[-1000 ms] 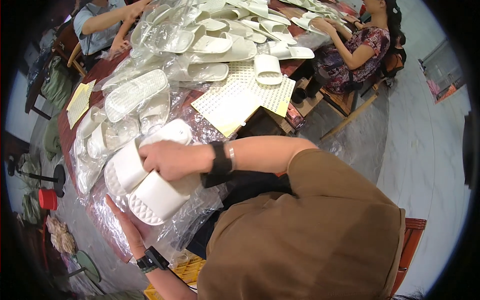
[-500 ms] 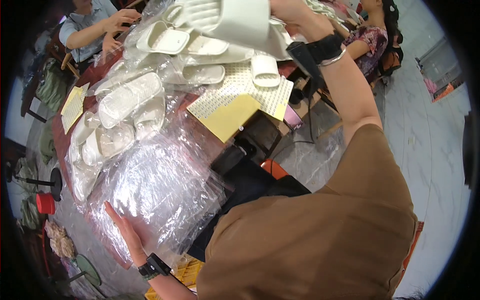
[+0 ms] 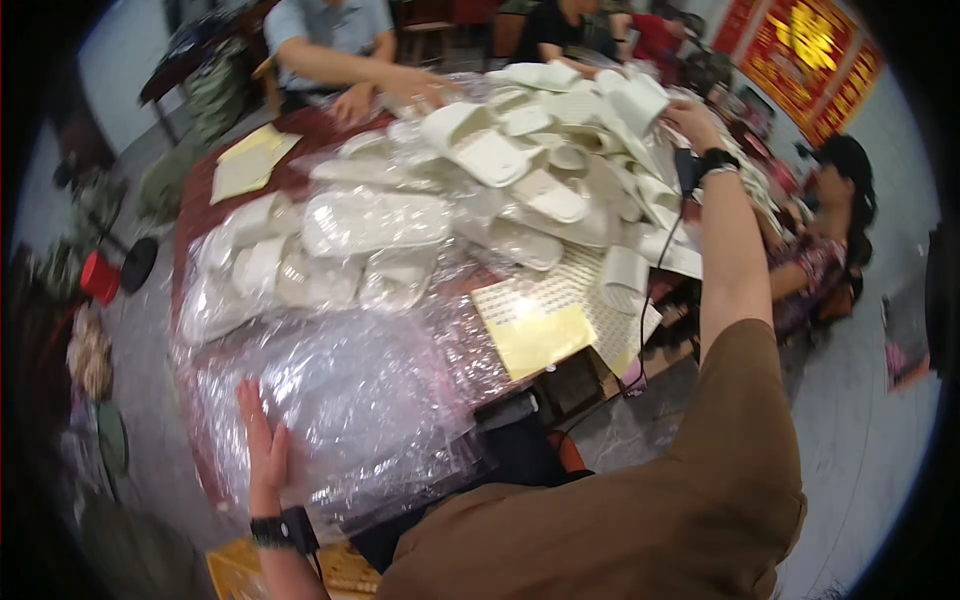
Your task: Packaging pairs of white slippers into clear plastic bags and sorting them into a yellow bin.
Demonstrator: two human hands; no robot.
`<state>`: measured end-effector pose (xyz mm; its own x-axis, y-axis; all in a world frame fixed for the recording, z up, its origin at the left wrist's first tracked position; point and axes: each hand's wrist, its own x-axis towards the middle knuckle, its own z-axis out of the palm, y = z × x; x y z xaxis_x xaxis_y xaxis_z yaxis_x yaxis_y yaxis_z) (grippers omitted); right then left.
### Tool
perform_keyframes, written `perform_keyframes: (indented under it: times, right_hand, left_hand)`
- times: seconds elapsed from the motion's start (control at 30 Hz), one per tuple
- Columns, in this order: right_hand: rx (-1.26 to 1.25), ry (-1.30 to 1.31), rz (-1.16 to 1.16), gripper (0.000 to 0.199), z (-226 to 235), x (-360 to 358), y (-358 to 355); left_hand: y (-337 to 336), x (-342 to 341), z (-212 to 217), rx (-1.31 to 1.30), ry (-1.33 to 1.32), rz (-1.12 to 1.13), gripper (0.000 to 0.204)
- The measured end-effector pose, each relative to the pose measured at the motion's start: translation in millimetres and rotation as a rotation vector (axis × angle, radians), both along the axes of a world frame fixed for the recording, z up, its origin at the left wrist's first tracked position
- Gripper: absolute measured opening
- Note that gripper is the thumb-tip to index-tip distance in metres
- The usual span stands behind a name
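My left hand [image 3: 263, 445] lies with fingers stretched out on the left edge of a stack of clear plastic bags [image 3: 350, 385]. Far out on the right, my right hand [image 3: 692, 124] is closed on the edge of a white slipper [image 3: 637, 102], above a heap of loose white slippers [image 3: 480, 150]; its fingertips are partly hidden. Between the bags and the heap lie several slippers in clear wrapping [image 3: 375, 222]. A single slipper [image 3: 625, 278] rests on sheets of small labels [image 3: 540, 335] at the table's right edge.
A co-worker's hand [image 3: 415, 88] reaches into the heap from across the red table [image 3: 200, 195]. Yellow sheets [image 3: 255, 160] lie at its far left. Another person [image 3: 790, 270] sits at the right. A black cable [image 3: 648, 310] hangs from my right wrist. A yellow crate [image 3: 235, 570] stands below.
My right hand has moved from close in front of me, where it held a slipper up, out to the heap's right side. The view has tilted up. My left hand stays on the bags.
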<state>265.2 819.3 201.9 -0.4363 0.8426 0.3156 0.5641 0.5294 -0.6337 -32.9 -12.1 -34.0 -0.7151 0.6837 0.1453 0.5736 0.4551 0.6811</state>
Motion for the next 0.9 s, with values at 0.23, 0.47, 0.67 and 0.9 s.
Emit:
perform_keyframes:
  times: [0.23, 0.47, 0.67, 0.9]
  right_hand:
    - [0.154, -0.016, 0.151, 0.042, -50.9, -65.0, -46.2]
    - [0.547, -0.056, 0.740, 0.025, -47.4, -112.0, -328.8]
    - [0.367, -0.261, 1.301, 0.035, -76.9, -157.2, -516.6]
    - [0.302, -0.410, 1.578, 0.063, -107.7, -180.2, -592.4]
  left_hand:
    - [2.4, 2.5, -0.4, 0.067, 0.026, -0.033, 0.076]
    - [1.3, 4.5, 3.9, 0.024, 0.099, -0.002, 0.076]
    - [0.4, 4.4, 3.1, -0.042, 0.160, 0.041, 0.077]
    - [8.5, 9.8, 0.0, 0.050, 0.181, 0.068, 0.080]
